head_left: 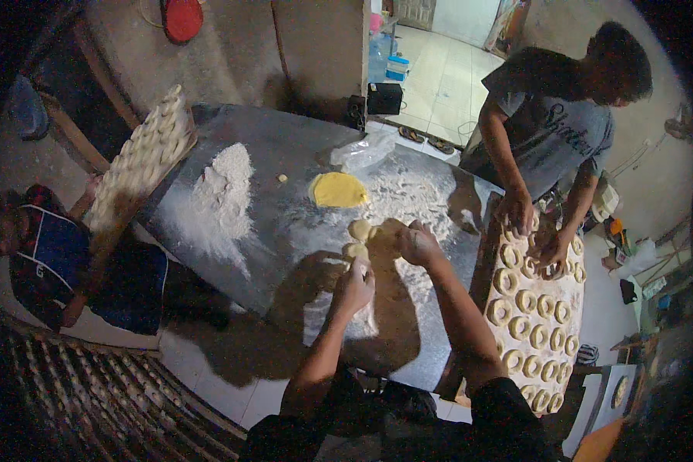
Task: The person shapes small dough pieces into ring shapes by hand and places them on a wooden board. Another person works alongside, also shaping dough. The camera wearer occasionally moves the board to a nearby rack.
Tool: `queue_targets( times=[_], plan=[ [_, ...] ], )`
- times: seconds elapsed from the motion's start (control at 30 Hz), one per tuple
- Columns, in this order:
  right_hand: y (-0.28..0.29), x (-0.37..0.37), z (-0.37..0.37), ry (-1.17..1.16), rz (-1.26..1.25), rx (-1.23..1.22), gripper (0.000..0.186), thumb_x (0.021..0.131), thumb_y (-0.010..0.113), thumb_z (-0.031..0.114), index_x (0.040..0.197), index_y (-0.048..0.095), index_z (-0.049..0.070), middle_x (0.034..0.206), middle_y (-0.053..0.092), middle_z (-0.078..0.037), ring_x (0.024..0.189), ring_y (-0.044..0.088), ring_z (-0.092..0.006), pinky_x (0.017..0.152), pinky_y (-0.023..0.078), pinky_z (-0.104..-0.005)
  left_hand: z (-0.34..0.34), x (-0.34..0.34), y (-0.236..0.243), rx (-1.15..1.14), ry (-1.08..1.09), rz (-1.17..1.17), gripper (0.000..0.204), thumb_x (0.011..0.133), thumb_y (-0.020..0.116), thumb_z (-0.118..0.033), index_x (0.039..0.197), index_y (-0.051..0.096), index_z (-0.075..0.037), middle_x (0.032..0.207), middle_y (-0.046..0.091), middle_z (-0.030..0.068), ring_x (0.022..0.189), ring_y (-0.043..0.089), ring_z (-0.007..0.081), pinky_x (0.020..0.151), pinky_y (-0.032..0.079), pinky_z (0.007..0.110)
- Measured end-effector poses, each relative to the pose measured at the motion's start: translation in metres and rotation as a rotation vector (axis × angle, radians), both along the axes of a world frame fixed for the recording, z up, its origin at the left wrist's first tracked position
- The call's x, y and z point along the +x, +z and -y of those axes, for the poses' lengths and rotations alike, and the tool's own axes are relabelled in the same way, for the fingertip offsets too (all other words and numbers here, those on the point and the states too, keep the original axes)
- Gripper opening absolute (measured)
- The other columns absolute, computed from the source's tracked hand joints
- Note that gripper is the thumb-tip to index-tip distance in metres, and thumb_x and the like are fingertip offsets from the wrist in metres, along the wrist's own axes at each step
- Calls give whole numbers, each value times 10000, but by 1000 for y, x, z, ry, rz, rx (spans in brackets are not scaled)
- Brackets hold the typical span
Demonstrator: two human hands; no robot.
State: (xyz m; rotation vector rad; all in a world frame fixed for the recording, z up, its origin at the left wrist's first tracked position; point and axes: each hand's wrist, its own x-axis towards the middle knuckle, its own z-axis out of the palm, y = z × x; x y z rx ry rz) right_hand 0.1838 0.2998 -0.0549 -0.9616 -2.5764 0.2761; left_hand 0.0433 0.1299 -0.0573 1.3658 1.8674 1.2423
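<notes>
Over the floured metal table, my left hand (354, 286) has its fingertips closed at the edge of a small round dough piece (355, 251). A second dough piece (359, 229) lies right beyond it, touching or nearly so. To the right, my right hand (422, 245) is raised with curled fingers, and whatever may be in them is hidden. A flat yellow mound of dough or fat (339, 190) rests farther back on the table. White flour (408, 196) is spread just behind my right hand.
A flour heap (227, 189) and a dough scrap (282, 178) lie left on the table (285, 131); a clear plastic bag (364, 151) at the back. At right, a co-worker (550, 115) handles dough rings on a board (535, 346). Another person (61, 254) holds a filled tray (142, 158).
</notes>
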Motion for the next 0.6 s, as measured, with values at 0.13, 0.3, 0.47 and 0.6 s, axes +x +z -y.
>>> queue_targets(
  times=[0.13,0.3,0.47,0.6],
  plan=[
    [35,-13,1,102,217,-335,303,769,650,231,958,549,17,802,631,-160,769,614,-322,707,485,-397,-2,-9,9,-339,-83,241,466,932,490,-296,1284,367,-17,911,625,234,857,629,394,747,491,452],
    [94,3,56,55,-472,-1092,364,820,671,107,1063,405,52,875,634,-117,821,617,-187,710,492,-328,-21,16,-10,128,-10,597,448,907,588,-291,1183,487,47,1007,623,134,866,611,184,735,498,276],
    [130,10,95,-88,-534,-928,379,831,652,111,1096,384,71,896,617,-121,825,609,-220,739,481,-357,-7,10,76,201,-209,623,243,840,677,-155,970,608,39,827,652,75,762,609,99,692,485,250],
    [100,3,102,-449,-110,69,721,650,751,211,1263,397,71,988,572,-173,902,550,-399,880,364,-462,-3,18,76,113,-221,368,182,802,677,-103,907,584,13,768,630,76,730,602,127,670,478,288]
  ],
)
